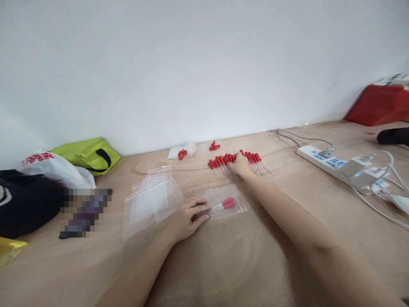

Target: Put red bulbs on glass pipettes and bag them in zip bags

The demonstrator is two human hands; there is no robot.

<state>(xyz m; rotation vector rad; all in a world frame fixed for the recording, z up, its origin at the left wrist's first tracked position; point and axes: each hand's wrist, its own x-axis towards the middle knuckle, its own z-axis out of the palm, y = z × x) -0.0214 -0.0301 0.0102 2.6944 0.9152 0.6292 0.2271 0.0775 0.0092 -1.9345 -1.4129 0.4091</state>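
Note:
A clear zip bag (235, 212) with a red seal line lies flat before me, with a few glass droppers (228, 202) with red rubber bulbs in it. My left hand (191, 214) rests on the bag's left end, its fingers stretched out and apart. Beyond the bag, a row of similar droppers (217, 162) lies side by side, red bulbs towards the wall. My right hand (240, 165) reaches into the middle of this row, fingers closed round a dropper at its bulb; the fingertips are partly hidden. Left of my left hand lie several overlapping clear zip bags (143, 209).
Two small groups of red bulbs (182, 154) lie on bags near the wall. At right are a white power strip (315, 160) with cables, a red box (378, 104) and a black object (393, 136). A green pouch (86, 153), white plastic bag (60, 172) and black bag (28, 204) stand left.

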